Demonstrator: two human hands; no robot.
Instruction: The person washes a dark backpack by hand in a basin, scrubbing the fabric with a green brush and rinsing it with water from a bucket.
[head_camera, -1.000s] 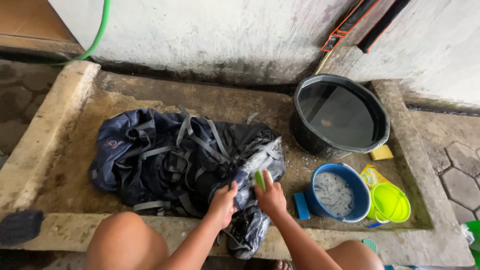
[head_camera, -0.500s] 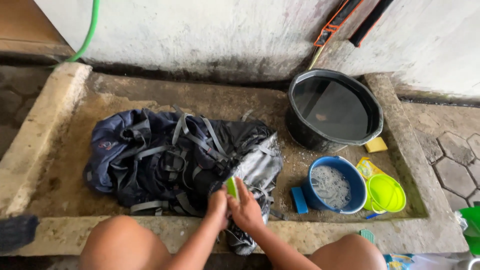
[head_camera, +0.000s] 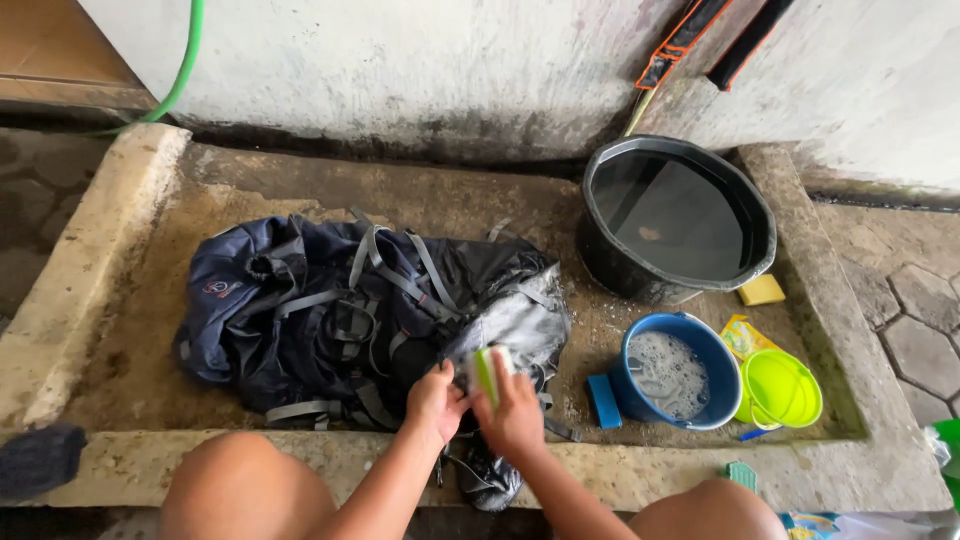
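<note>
— Concrete wash trough against a stained wall; where's the backpack?

— The dark backpack lies flat inside it. The right hand grips a green brush on its soapy end (suds show); the left hand pinches the fabric.

— And beside the backpack?

— A blue bowl of foam, and behind it a black bucket.

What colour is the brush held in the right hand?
The brush in the right hand is light green with a pale body, seen in the head view.
</note>
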